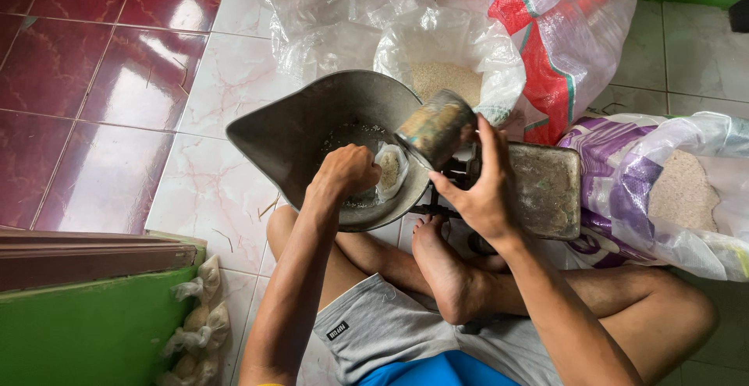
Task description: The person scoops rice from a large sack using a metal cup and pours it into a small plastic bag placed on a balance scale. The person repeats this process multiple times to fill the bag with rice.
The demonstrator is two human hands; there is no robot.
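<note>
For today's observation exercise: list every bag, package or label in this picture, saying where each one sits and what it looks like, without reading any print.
Clear plastic bag: top centre, open, pale grain inside.
Red-and-white sack: top right, woven, green stripe.
Purple-and-white sack: right, clear liner holding grain.
Small clear bag: in metal scoop pan, by left hand.
Tin can: held tilted by right hand.
Small tied bags: bottom left.
Shorts label: small, dark.

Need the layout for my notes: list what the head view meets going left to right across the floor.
Green board → small tied bags → metal scoop pan → left hand holding a small plastic bag → tin can in the right hand → scale platform → purple sack of grain.
</note>
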